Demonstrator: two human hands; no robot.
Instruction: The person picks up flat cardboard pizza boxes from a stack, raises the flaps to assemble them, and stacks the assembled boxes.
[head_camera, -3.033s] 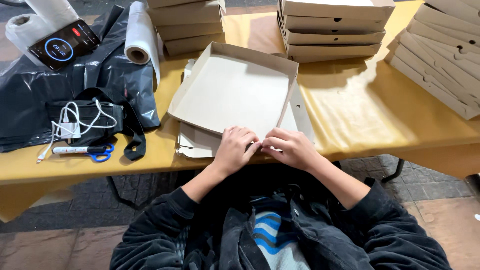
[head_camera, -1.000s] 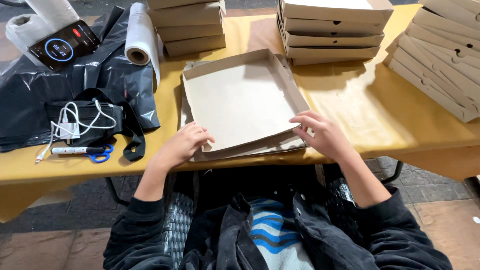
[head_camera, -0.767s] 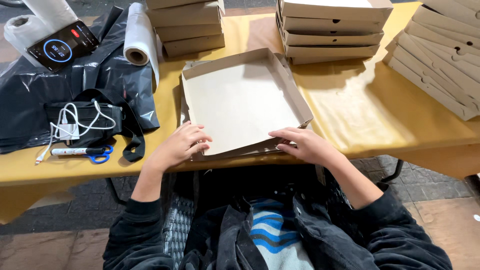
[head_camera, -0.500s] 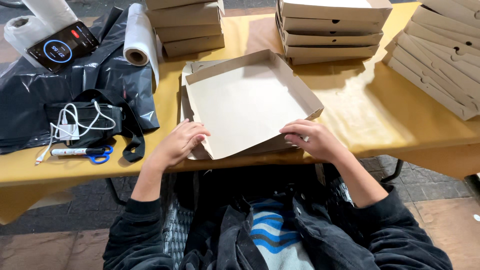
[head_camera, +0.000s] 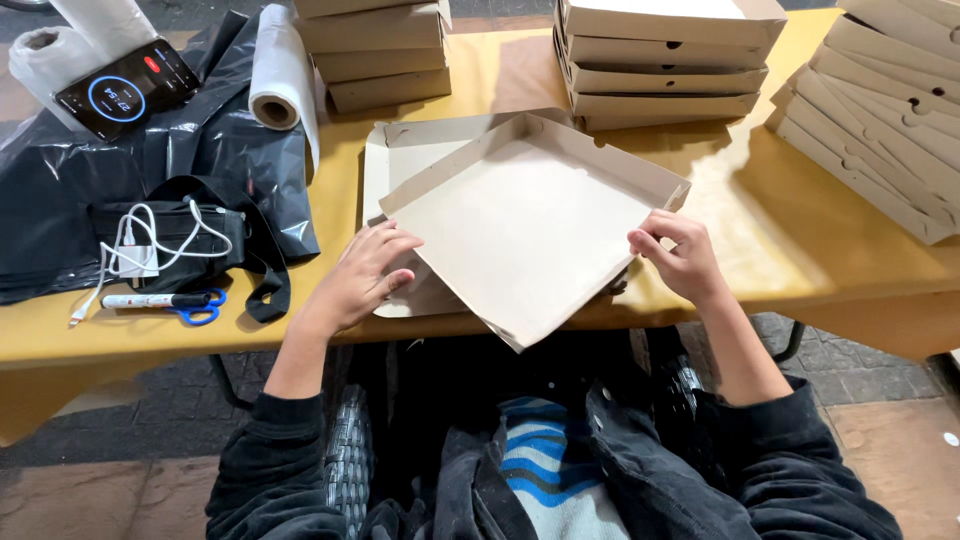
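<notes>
We see a shallow tan cardboard box tray (head_camera: 525, 235) turned corner-on over the near edge of the yellow-covered table (head_camera: 790, 240), resting on flat cardboard blanks (head_camera: 400, 160). Our right hand (head_camera: 680, 255), at three o'clock of the tray, pinches its side wall between thumb and fingers. Our left hand (head_camera: 365, 280), at nine o'clock, lies spread with fingertips touching the tray's left edge. Blue-handled scissors (head_camera: 195, 310) lie further out at nine o'clock
</notes>
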